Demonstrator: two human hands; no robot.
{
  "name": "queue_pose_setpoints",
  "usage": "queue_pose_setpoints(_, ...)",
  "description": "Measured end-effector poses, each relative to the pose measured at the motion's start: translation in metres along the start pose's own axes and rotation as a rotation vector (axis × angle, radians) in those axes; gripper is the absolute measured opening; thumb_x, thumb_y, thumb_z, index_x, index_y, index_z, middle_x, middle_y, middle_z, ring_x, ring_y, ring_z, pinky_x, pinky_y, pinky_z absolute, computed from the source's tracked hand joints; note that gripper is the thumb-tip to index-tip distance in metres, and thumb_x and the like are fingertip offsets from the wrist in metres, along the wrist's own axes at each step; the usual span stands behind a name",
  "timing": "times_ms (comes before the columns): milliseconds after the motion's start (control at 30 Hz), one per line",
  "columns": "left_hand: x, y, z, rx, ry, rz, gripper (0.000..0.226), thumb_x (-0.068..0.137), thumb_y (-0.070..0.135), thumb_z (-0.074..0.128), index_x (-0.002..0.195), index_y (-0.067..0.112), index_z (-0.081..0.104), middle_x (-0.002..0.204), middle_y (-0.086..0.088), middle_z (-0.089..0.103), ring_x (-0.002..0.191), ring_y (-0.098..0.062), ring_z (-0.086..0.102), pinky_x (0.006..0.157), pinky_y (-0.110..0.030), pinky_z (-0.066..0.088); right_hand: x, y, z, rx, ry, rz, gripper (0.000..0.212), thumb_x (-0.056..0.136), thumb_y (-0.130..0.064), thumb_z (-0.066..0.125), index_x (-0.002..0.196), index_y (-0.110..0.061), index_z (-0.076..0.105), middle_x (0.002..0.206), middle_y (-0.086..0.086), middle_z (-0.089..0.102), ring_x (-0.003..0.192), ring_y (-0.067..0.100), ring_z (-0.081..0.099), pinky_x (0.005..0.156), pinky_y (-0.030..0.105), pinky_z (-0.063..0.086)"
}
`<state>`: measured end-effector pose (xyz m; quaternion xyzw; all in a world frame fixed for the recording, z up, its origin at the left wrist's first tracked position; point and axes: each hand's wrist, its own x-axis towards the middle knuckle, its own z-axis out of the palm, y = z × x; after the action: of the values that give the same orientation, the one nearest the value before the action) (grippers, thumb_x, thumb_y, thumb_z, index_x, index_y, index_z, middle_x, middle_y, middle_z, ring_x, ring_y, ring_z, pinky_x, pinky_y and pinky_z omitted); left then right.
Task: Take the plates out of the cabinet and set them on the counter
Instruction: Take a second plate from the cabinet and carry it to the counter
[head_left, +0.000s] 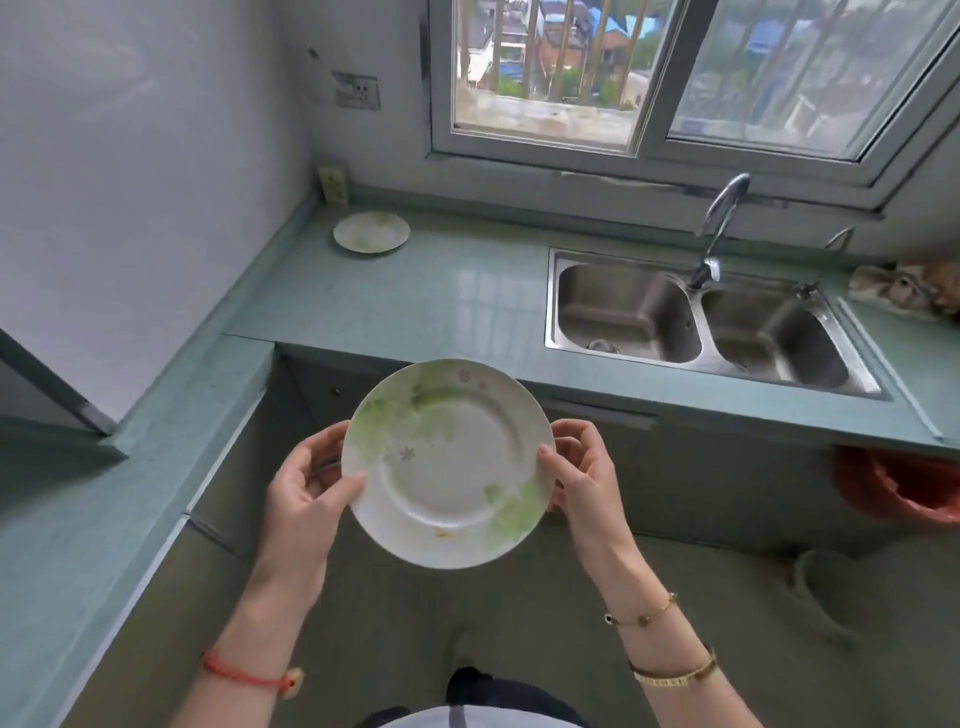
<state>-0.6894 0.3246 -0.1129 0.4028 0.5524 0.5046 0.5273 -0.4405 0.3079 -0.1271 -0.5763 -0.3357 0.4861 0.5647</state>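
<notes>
A white plate with green leaf prints (448, 462) is held level in front of me, below the counter's front edge. My left hand (306, 493) grips its left rim with the thumb on top. My right hand (582, 473) grips the right rim the same way. A second white plate (371, 232) lies on the pale green counter (415, 306) in the far left corner, near the wall. The cabinet fronts (322, 395) under the counter look closed.
A double steel sink (696, 317) with a tall tap (719, 228) is set into the counter on the right. A rag (904, 291) lies beyond the sink. A red bag (904, 488) hangs below the counter at right. The counter continues along the left wall.
</notes>
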Motion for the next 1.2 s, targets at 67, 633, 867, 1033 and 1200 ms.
queue_pose_setpoints(67,0.026,0.007,0.012,-0.018,0.034,0.002,0.049,0.086,-0.013,0.061,0.124,0.018,0.064,0.119,-0.006,0.07,0.116,-0.023,0.064,0.106,-0.045,0.049,0.036,-0.008,0.004,-0.009,-0.032,-0.001,0.015,0.091,-0.007,0.059,0.103,-0.017,0.057,0.084,0.004,0.059,0.062,0.013,0.053,0.045,0.024,0.04)
queue_pose_setpoints(633,0.284,0.029,0.061,-0.031,0.042,-0.04,0.045,0.085,-0.011,0.062,0.121,0.017,0.065,0.119,-0.008,0.07,0.116,-0.029,0.064,0.102,-0.045,0.052,0.282,-0.034,0.079,-0.105,0.095,0.026,0.013,0.091,-0.008,0.057,0.1,-0.017,0.056,0.093,0.003,0.059,0.07,0.015,0.056,0.044,0.02,0.044)
queue_pose_setpoints(867,0.415,0.05,0.079,0.063,-0.079,-0.024,0.047,0.085,-0.008,0.064,0.121,0.021,0.065,0.118,-0.001,0.069,0.111,-0.022,0.066,0.09,-0.035,0.056,0.385,-0.048,0.121,-0.13,0.244,0.005,0.014,0.09,-0.011,0.057,0.094,-0.025,0.057,0.091,-0.001,0.06,0.078,0.015,0.056,0.047,0.013,0.043)
queue_pose_setpoints(1033,0.494,0.054,0.099,0.085,-0.137,-0.036,0.046,0.084,-0.008,0.062,0.114,0.026,0.067,0.115,0.0,0.07,0.106,-0.02,0.066,0.09,-0.035,0.056,0.451,-0.049,0.135,-0.164,0.342,0.007,0.016,0.089,-0.013,0.058,0.092,-0.028,0.057,0.089,-0.004,0.061,0.075,0.011,0.057,0.054,0.022,0.044)
queue_pose_setpoints(1200,0.564,0.045,0.13,0.1,-0.162,-0.061,0.049,0.083,-0.012,0.063,0.116,0.024,0.065,0.112,0.002,0.069,0.102,-0.02,0.064,0.083,-0.029,0.053,0.524,-0.037,0.137,-0.235,0.416,0.036,0.013,0.089,-0.014,0.059,0.097,-0.023,0.057,0.089,-0.004,0.061,0.075,0.011,0.058,0.06,0.023,0.046)
